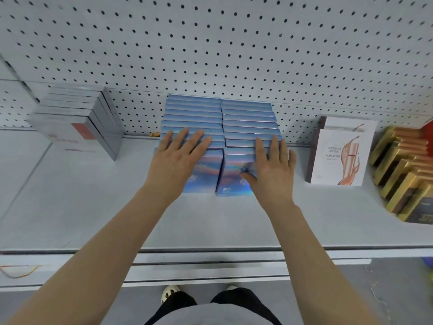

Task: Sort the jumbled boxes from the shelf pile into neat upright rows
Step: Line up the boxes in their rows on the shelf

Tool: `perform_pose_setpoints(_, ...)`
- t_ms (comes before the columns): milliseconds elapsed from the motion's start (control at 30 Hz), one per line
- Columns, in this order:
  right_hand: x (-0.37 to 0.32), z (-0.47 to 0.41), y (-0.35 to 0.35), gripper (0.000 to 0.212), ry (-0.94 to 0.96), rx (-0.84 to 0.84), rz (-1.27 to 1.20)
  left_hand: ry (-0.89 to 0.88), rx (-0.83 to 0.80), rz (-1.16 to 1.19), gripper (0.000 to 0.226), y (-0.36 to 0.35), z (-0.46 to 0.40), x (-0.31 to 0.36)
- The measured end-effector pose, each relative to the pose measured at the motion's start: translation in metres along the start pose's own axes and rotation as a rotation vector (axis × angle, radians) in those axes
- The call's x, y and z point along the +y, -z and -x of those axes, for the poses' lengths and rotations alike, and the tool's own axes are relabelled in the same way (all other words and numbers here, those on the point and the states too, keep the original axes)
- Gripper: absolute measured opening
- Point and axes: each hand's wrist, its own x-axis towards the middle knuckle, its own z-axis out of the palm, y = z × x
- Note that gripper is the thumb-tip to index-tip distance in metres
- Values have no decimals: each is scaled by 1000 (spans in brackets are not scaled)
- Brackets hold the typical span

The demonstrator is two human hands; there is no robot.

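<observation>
Two rows of shiny blue boxes stand upright side by side in the middle of the grey shelf [70, 207], running back to the pegboard. The left row [193, 111] has my left hand [180, 158] lying flat over its front boxes, fingers straight and spread across the tops. The right row [249, 118] has my right hand [271, 165] resting on its front boxes, fingers straight over the tops and thumb against the front face. The front box of the right row [234, 181] shows a holographic blue cover.
A row of silver-grey boxes [77, 118] stands at the back left. A white box with a printed figure [339, 153] stands to the right, and gold-edged boxes [403, 174] lean at the far right. The white pegboard [210, 43] backs the shelf.
</observation>
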Motion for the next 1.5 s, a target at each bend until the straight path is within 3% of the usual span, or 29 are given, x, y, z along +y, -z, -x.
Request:
perform_pose_setpoints(500, -11, 4, 1, 104, -40, 46, 1, 10, 32, 34, 106, 4, -6, 17)
perform_pose_setpoints(767, -17, 9, 3, 106, -78, 84, -21, 36, 55, 63, 95, 2, 2, 20)
perform_pose_setpoints(1100, -23, 4, 22, 114, -92, -96, 15, 25, 28, 59, 98, 5, -9, 18)
perform_pose_setpoints(1233, -17, -24, 33, 94, -106, -11, -98, 42, -4, 82, 96, 12, -8, 20)
perform_pose_setpoints(1367, -12, -47, 25, 77, -261, -218, -115, 40, -56, 87, 105, 13, -16, 33)
perform_pose_setpoints(1500, -12, -51, 24, 70, -271, -260, -92, 57, -32, 107, 93, 9, -20, 36)
